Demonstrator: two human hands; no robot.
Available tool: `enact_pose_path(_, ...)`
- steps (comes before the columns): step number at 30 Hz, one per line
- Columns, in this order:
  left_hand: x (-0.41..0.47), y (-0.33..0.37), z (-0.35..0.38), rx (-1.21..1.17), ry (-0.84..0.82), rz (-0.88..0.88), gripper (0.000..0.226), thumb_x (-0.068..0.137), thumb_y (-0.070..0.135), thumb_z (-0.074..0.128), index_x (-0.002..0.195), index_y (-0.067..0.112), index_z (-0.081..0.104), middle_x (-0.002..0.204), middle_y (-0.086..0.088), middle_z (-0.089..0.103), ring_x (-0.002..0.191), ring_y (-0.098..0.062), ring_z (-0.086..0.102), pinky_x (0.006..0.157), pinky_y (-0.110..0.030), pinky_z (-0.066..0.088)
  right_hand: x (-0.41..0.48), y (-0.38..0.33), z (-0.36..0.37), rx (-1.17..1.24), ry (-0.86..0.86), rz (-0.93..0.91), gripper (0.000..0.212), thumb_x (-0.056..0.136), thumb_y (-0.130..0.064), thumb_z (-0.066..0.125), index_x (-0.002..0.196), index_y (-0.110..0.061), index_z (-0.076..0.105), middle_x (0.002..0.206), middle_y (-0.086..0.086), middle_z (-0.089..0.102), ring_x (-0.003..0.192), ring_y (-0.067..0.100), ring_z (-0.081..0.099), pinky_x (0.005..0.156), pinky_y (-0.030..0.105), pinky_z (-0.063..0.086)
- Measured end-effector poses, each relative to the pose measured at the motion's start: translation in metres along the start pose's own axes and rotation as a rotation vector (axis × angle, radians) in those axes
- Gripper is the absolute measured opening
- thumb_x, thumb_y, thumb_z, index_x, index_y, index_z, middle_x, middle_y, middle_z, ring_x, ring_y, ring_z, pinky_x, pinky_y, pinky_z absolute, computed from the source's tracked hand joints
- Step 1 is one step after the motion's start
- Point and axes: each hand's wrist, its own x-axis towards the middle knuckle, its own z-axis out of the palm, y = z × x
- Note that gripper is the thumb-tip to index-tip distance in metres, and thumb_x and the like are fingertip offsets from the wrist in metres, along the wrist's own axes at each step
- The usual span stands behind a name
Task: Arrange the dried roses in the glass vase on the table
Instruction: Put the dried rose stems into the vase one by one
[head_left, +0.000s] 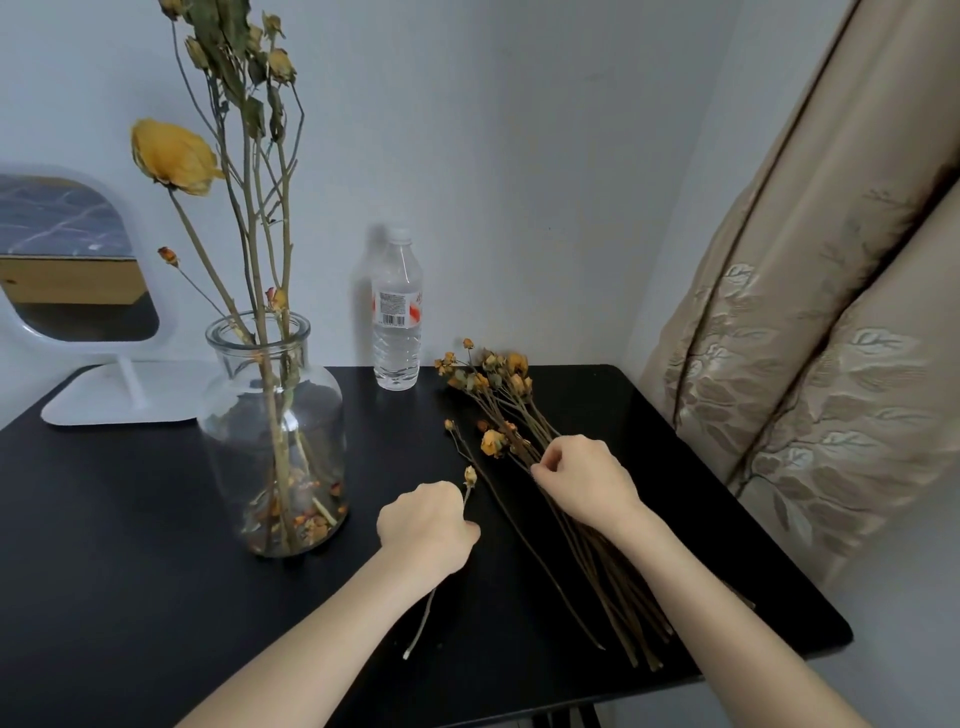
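A clear glass vase stands on the black table at the left, holding a few tall dried stems, one with a large yellow rose; loose petals lie at its bottom. A bundle of dried roses lies flat on the table's right half, heads away from me. My left hand is closed around one thin short rose stem, its pale bud sticking out above my fist. My right hand rests on the bundle with fingertips pinched on its stems.
A plastic water bottle stands at the back of the table against the wall. A white-framed mirror on a stand sits at the back left. A beige patterned curtain hangs close to the table's right edge.
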Motion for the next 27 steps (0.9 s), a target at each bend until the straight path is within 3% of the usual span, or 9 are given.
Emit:
enact_pose_path(4,0.001,-0.005,-0.004,-0.100,0.036,-0.012,0.031,0.085,0.033,0.052,0.062,0.017,0.038,0.063,0.004,0.047,0.062,-0.019,0.049,0.055,-0.027,0.034,0.003,0.003,-0.007,0.265,-0.038,0.040,0.013,0.090,-0.026,0.059,0.083,-0.019,0.067,0.075,-0.005,0.062,0.071,0.008,0.059,0.064,0.022,0.049)
enact_pose_path(7,0.002,-0.009,-0.009,-0.169,0.057,-0.025,0.030,0.085,0.035,0.052,0.063,0.017,0.040,0.064,0.004,0.049,0.059,-0.017,0.047,0.049,-0.026,0.030,0.004,0.004,-0.013,0.469,-0.093,0.075,0.020,0.089,-0.025,0.059,0.075,-0.018,0.071,0.071,-0.009,0.063,0.071,0.002,0.057,0.065,0.018,0.042)
enact_pose_path(9,0.003,-0.012,-0.010,-0.210,0.071,-0.024,0.031,0.084,0.036,0.052,0.063,0.016,0.041,0.064,0.004,0.049,0.061,-0.018,0.048,0.049,-0.026,0.030,0.004,0.004,-0.017,0.579,-0.167,0.094,0.024,0.091,-0.024,0.056,0.074,-0.017,0.071,0.048,-0.011,0.053,0.045,0.000,0.049,0.048,0.014,0.038)
enact_pose_path(11,0.003,-0.015,-0.011,-0.256,0.085,-0.015,0.033,0.084,0.035,0.052,0.061,0.014,0.039,0.060,0.002,0.048,0.060,-0.020,0.049,0.050,-0.026,0.031,0.004,0.005,-0.019,0.716,-0.223,0.127,0.025,0.093,-0.021,0.054,0.075,-0.013,0.069,0.039,-0.009,0.039,0.033,0.004,0.033,0.034,0.015,0.027)
enact_pose_path(16,0.005,-0.020,-0.015,-0.413,0.122,0.021,0.039,0.083,0.032,0.054,0.053,0.015,0.036,0.049,0.003,0.038,0.051,-0.019,0.043,0.055,-0.028,0.036,0.002,0.005,-0.022,0.925,-0.333,0.154,0.027,0.093,-0.020,0.054,0.070,-0.013,0.067,0.043,-0.006,0.035,0.035,0.006,0.028,0.033,0.016,0.023)
enact_pose_path(20,0.007,-0.024,-0.022,-0.541,0.164,0.066,0.030,0.084,0.031,0.055,0.064,0.009,0.058,0.051,0.000,0.044,0.053,-0.018,0.048,0.059,-0.030,0.043,-0.001,0.002,-0.024,1.063,-0.435,0.161,0.051,0.093,-0.019,0.052,0.043,-0.019,0.061,0.042,-0.009,0.032,0.037,0.005,0.026,0.037,0.016,0.021)
enact_pose_path(23,0.007,-0.027,-0.025,-0.607,0.213,0.084,0.030,0.084,0.029,0.056,0.078,0.001,0.067,0.050,-0.001,0.044,0.051,-0.016,0.046,0.060,-0.030,0.044,-0.001,-0.001,-0.026,1.244,-0.506,0.229,0.037,0.094,-0.017,0.051,0.060,-0.015,0.067,0.042,-0.010,0.028,0.036,0.004,0.024,0.037,0.016,0.018)
enact_pose_path(27,0.005,-0.028,-0.028,-0.642,0.226,0.099,0.029,0.084,0.027,0.056,0.076,0.002,0.067,0.047,-0.001,0.041,0.050,-0.014,0.044,0.061,-0.030,0.044,-0.001,-0.004,-0.025,1.386,-0.572,0.247,0.024,0.094,-0.017,0.049,0.074,-0.011,0.061,0.044,-0.010,0.028,0.036,0.003,0.023,0.034,0.015,0.019)
